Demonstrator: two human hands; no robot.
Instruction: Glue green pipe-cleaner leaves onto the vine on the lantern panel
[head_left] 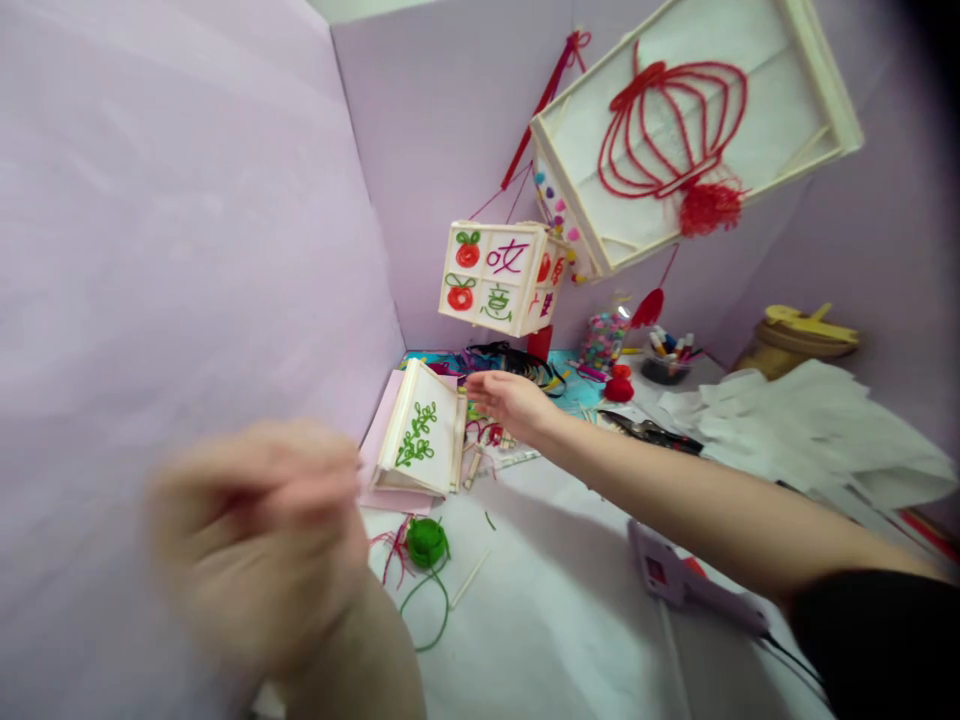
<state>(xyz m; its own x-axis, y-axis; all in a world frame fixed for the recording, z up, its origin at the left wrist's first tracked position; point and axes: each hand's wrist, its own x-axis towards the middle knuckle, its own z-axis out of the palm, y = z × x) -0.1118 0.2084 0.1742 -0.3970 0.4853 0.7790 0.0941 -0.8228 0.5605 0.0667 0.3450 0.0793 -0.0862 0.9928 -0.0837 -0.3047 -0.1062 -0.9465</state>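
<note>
My left hand (259, 540) is raised close to the camera at the lower left. Its fingers look bent but are smeared by motion, so what they hold, if anything, cannot be made out. Farther off, my right hand (514, 402) reaches over the table with its fingers stretched out and nothing visible in them. Just left of it stands a white box-shaped lantern (442, 395) framed in pale sticks, with a green leafy yarn sprig on its face. Below that lie a ball of green yarn (427, 542) with a loose strand and a thin stick (471, 578).
A lilac glue gun (694, 585) lies under my right forearm, its cord running right. Two decorated lanterns hang above: a small one (491, 275) and a larger one (780, 75). White sheets (832, 430), scissors (652, 430) and a pen holder (666, 370) are at right.
</note>
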